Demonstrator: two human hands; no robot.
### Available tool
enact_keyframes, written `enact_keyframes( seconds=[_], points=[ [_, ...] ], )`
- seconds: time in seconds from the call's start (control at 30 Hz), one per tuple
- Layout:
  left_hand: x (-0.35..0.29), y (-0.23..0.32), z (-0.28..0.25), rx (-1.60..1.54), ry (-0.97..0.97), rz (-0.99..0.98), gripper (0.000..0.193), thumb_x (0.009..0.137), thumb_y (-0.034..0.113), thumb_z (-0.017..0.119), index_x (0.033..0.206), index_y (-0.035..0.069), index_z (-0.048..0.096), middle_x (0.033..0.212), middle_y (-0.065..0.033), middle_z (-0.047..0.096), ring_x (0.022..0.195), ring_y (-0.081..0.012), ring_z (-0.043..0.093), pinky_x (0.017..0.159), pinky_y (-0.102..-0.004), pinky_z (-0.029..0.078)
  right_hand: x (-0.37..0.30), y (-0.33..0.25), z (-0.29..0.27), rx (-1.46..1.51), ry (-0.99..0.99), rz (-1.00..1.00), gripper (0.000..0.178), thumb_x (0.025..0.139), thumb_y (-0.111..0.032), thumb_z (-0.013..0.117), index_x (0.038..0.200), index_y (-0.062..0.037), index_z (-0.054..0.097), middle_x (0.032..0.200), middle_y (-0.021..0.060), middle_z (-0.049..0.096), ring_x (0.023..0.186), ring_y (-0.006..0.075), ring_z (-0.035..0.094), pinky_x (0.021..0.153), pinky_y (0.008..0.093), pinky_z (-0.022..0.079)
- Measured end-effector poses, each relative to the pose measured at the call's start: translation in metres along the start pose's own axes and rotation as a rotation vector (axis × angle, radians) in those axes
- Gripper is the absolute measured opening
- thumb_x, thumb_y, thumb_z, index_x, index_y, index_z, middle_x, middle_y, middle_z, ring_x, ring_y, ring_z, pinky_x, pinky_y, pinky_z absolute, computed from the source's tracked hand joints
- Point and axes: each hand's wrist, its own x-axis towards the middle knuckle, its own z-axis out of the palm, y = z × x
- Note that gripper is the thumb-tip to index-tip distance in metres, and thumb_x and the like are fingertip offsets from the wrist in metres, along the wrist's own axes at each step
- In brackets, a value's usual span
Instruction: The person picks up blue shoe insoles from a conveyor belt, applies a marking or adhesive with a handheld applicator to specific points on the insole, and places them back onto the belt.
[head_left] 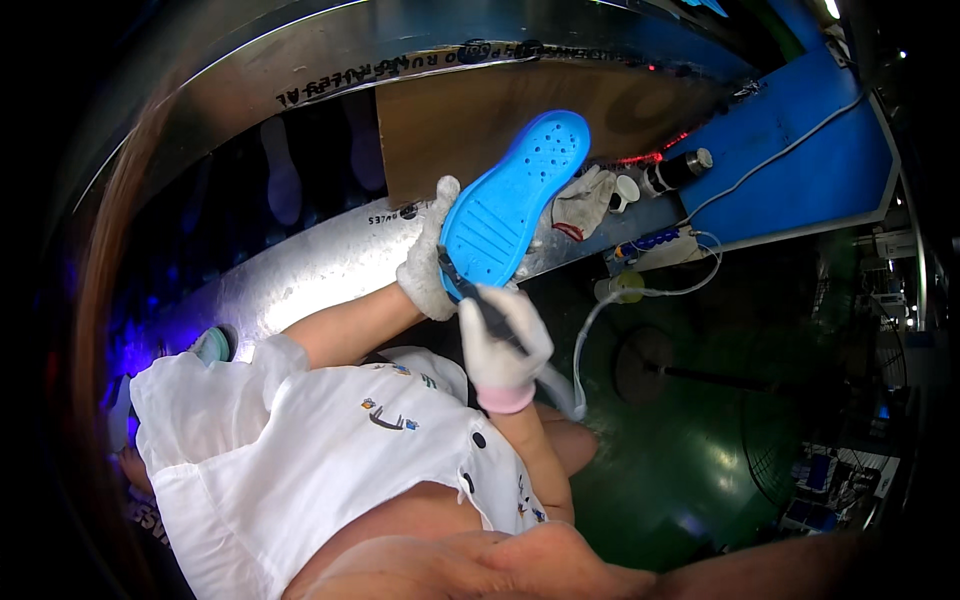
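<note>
A bright blue shoe sole (495, 225), with small holes at the toe end and raised bars near the heel, is held up tilted in front of me. My left hand (428, 262), in a thick whitish glove, grips its left edge; the fingers behind it are mostly hidden. In a white glove with a pink cuff, my right hand (508, 340) is closed round a slim black tool (497, 322). The tool's narrow black head reaches the sole's heel edge; its exact kind I cannot make out.
Behind the sole runs a metal ledge (320, 255) with a cardboard sheet (430, 125). Dark soles (283, 180) stand at the left. On the right are a spare glove (583, 203), a white cup (625, 192), a dark cylinder (680, 172), a pale hose (582, 345) and a blue panel (790, 150).
</note>
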Motion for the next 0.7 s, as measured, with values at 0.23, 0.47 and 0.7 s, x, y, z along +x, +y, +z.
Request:
enact_keyframes(
  seconds=[0.23, 0.47, 0.7],
  points=[
    [0.006, 0.041, 0.033, -0.033, -0.181, -0.297, 0.088, 0.084, 0.075, 0.048, 0.144, 0.011, 0.038, 0.106, -0.0319, 0.062, 0.08, -0.0422, 0.068, 0.065, -0.0465, 0.062, 0.014, 0.008, -0.02, -0.127, -0.253, -0.287, 0.018, 0.08, -0.007, 0.074, 0.098, -0.0041, 0.07, 0.094, 0.0133, 0.07, 0.078, 0.0268, 0.068, 0.074, 0.0316, 0.055],
    [0.036, 0.084, -0.008, 0.132, -0.209, -0.766, 0.075, 0.083, 0.041, 0.071, 0.142, 0.005, 0.041, 0.132, -0.0189, 0.055, 0.127, -0.0245, 0.045, 0.106, -0.0363, 0.039, 0.035, 0.013, -0.028, -0.027, -0.417, -0.176, 0.023, 0.075, -0.004, 0.075, 0.097, -0.005, 0.068, 0.1, 0.0089, 0.07, 0.082, 0.0229, 0.067, 0.071, 0.0305, 0.054],
    [0.048, 0.088, -0.03, 1.533, -0.75, 0.264, 0.078, 0.083, 0.027, 0.074, 0.147, 0.006, 0.036, 0.152, -0.0125, 0.036, 0.141, -0.0237, 0.033, 0.116, -0.0367, 0.029, 0.048, 0.003, -0.025, 0.137, -0.358, 0.021, 0.025, 0.072, 0.004, 0.077, 0.094, -0.0003, 0.069, 0.102, 0.0132, 0.071, 0.086, 0.0249, 0.069, 0.078, 0.0311, 0.055]
  ],
)
